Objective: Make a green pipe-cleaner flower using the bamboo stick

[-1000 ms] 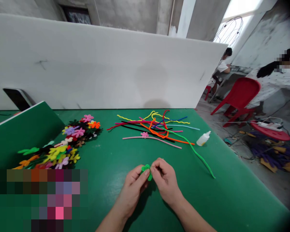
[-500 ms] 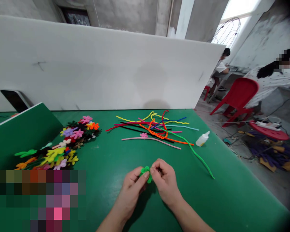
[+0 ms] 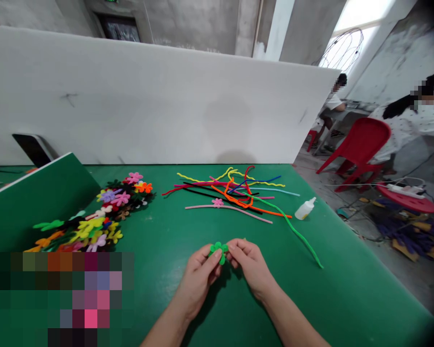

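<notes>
Both hands meet low over the green table point(image 3: 188, 226) and pinch a small green felt flower point(image 3: 218, 249) between their fingertips. My left hand point(image 3: 198, 277) grips the flower's left side with thumb and forefinger. My right hand point(image 3: 249, 265) holds its right side, fingers curled. Farther back lies a loose heap of coloured pipe cleaners point(image 3: 235, 190). A pink pipe cleaner point(image 3: 231, 209) with a pink flower point(image 3: 217, 203) on it lies in front of the heap. A long green pipe cleaner point(image 3: 296, 233) trails toward the right edge.
A pile of coloured felt flowers point(image 3: 101, 217) lies at the left beside a raised green board point(image 3: 32, 197). A small white glue bottle point(image 3: 305, 208) lies at the right. A white partition point(image 3: 148, 101) closes the back. Beyond the table's right edge are a red chair point(image 3: 361, 144) and two seated people.
Both hands have shifted slightly with the green flower, which now sits higher between the fingertips and shows its petals more. Nothing else on the table has moved.
</notes>
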`<move>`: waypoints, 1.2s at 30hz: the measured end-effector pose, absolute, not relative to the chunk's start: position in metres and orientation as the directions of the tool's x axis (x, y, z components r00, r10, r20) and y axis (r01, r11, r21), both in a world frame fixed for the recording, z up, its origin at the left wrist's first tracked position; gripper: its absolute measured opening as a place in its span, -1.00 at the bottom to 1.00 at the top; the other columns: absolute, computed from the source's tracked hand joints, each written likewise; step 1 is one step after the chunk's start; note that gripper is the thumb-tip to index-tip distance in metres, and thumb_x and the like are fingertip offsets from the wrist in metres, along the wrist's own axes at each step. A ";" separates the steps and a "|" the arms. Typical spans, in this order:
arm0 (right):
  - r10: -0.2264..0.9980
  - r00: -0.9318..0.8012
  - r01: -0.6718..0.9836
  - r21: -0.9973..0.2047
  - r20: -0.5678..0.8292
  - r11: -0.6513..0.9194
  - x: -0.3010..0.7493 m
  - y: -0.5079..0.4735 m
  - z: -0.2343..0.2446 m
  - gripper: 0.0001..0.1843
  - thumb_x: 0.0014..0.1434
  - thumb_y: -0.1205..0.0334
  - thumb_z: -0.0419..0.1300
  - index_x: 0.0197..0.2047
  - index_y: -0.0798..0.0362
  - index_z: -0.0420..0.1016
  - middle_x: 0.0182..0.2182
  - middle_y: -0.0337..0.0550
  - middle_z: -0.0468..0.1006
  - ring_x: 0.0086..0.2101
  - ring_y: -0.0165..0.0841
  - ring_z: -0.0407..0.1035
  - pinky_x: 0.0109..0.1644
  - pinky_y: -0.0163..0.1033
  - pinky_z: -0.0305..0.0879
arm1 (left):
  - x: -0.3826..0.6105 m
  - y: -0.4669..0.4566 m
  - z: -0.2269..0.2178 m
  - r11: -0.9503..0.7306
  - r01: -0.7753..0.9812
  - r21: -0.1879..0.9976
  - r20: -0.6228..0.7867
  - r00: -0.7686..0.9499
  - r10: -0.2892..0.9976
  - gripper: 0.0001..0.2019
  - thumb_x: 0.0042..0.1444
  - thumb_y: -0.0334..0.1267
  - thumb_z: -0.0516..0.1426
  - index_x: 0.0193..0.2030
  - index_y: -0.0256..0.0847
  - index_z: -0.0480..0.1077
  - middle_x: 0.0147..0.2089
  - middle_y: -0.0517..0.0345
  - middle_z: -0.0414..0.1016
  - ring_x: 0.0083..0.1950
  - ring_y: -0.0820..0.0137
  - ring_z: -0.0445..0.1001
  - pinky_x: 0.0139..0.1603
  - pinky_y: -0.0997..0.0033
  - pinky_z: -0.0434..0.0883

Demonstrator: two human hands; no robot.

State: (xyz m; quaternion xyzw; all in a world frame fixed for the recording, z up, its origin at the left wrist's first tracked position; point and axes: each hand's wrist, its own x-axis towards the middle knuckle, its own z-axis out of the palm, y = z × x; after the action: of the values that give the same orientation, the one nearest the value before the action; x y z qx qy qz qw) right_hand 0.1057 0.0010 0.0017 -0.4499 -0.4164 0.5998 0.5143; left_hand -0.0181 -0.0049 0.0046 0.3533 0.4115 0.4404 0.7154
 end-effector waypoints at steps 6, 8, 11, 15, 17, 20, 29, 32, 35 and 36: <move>0.995 -0.044 -0.255 -0.962 -0.091 -0.100 0.110 0.002 0.000 -0.65 0.03 0.01 0.11 -0.46 0.16 0.45 -0.66 -0.31 0.26 -0.65 -0.55 0.02 -0.59 -0.40 -0.09 | -0.016 -0.005 0.006 0.360 -0.302 0.883 -0.277 0.284 0.918 -0.83 0.01 -0.20 0.13 -0.42 -0.29 0.38 -0.59 0.30 0.19 -0.55 0.59 0.09 -0.55 0.63 0.09; 0.997 -0.037 -0.237 -0.968 -0.068 -0.075 0.110 0.001 -0.001 -0.69 0.01 0.04 0.15 -0.49 0.15 0.42 -0.66 -0.32 0.26 -0.63 -0.55 0.03 -0.57 -0.40 -0.05 | -0.016 -0.005 0.006 0.358 -0.289 0.888 -0.280 0.278 0.919 -0.81 -0.01 -0.19 0.15 -0.49 -0.28 0.35 -0.61 0.31 0.17 -0.56 0.58 0.09 -0.56 0.62 0.08; 0.999 -0.020 -0.187 -0.982 -0.036 -0.039 0.110 0.000 0.001 -0.73 -0.02 0.11 0.18 -0.58 0.13 0.33 -0.67 -0.34 0.22 -0.60 -0.53 0.05 -0.52 -0.39 0.00 | -0.016 -0.005 0.007 0.382 -0.291 0.877 -0.301 0.287 0.909 -0.78 -0.03 -0.17 0.15 -0.54 -0.28 0.31 -0.62 0.30 0.18 -0.57 0.57 0.11 -0.57 0.60 0.07; 0.998 -0.018 -0.154 -0.987 -0.053 -0.055 0.111 0.000 0.003 -0.70 -0.02 0.11 0.17 -0.62 0.11 0.25 -0.68 -0.36 0.16 -0.61 -0.52 0.00 -0.52 -0.37 -0.04 | -0.016 -0.005 0.009 0.380 -0.308 0.872 -0.302 0.271 0.914 -0.75 -0.01 -0.14 0.12 -0.55 -0.28 0.30 -0.60 0.28 0.20 -0.55 0.54 0.16 -0.57 0.57 0.10; 0.997 -0.049 -0.146 -0.987 -0.065 -0.072 0.111 0.001 0.003 -0.69 -0.03 0.09 0.17 -0.62 0.11 0.24 -0.68 -0.36 0.15 -0.61 -0.52 -0.01 -0.52 -0.37 -0.06 | -0.016 -0.004 0.009 0.360 -0.288 0.887 -0.291 0.255 0.922 -0.76 -0.03 -0.16 0.15 -0.56 -0.27 0.28 -0.61 0.30 0.18 -0.56 0.54 0.15 -0.57 0.57 0.10; 0.996 -0.066 -0.138 -0.988 -0.062 -0.071 0.110 0.001 0.003 -0.69 -0.03 0.07 0.16 -0.61 0.10 0.24 -0.67 -0.35 0.14 -0.60 -0.51 -0.02 -0.52 -0.37 -0.06 | -0.016 -0.004 0.008 0.336 -0.254 0.907 -0.278 0.237 0.931 -0.78 -0.08 -0.22 0.19 -0.57 -0.25 0.25 -0.63 0.36 0.13 -0.58 0.57 0.10 -0.60 0.59 0.07; 0.984 -0.154 0.166 -0.980 0.087 0.112 0.107 -0.009 0.006 -0.78 0.01 0.24 0.09 -0.60 0.11 0.26 -0.64 -0.33 0.16 -0.57 -0.49 0.02 -0.51 -0.36 -0.07 | -0.020 -0.003 0.000 0.243 -0.300 0.922 -0.203 0.159 0.966 -0.88 -0.02 -0.27 0.16 -0.46 -0.25 0.33 -0.51 0.29 0.27 -0.47 0.55 0.19 -0.48 0.59 0.16; 0.984 -0.170 0.087 -0.993 0.059 0.075 0.108 -0.008 0.005 -0.78 0.01 0.27 0.04 -0.64 0.10 0.24 -0.66 -0.34 0.14 -0.58 -0.49 0.01 -0.51 -0.36 -0.07 | -0.021 -0.003 0.003 0.264 -0.290 0.920 -0.205 0.218 0.954 -0.86 -0.03 -0.27 0.16 -0.51 -0.25 0.32 -0.54 0.31 0.23 -0.49 0.54 0.17 -0.46 0.57 0.16; 0.980 -0.196 -0.072 -0.995 -0.046 -0.061 0.110 -0.006 0.004 -0.79 -0.06 0.28 0.03 -0.68 0.09 0.23 -0.72 -0.37 0.09 -0.63 -0.51 -0.06 -0.55 -0.37 -0.14 | -0.021 -0.004 0.009 0.309 -0.277 0.910 -0.234 0.272 0.933 -0.84 -0.06 -0.24 0.18 -0.54 -0.25 0.32 -0.56 0.30 0.25 -0.48 0.52 0.19 -0.45 0.56 0.17; 0.977 -0.198 -0.114 -0.988 -0.076 -0.100 0.110 -0.005 0.003 -0.79 -0.09 0.29 0.03 -0.70 0.09 0.22 -0.74 -0.39 0.08 -0.64 -0.52 -0.09 -0.56 -0.37 -0.17 | -0.021 -0.004 0.010 0.320 -0.272 0.907 -0.241 0.287 0.927 -0.83 -0.06 -0.24 0.18 -0.54 -0.26 0.32 -0.55 0.28 0.26 -0.48 0.51 0.20 -0.45 0.55 0.18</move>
State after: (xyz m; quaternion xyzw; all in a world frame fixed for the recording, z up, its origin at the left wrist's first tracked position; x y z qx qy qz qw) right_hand 0.1104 -0.0051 0.0030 -0.4389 -0.4916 0.5977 0.4566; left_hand -0.0208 -0.0042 0.0100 0.3944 0.4150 0.4294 0.6984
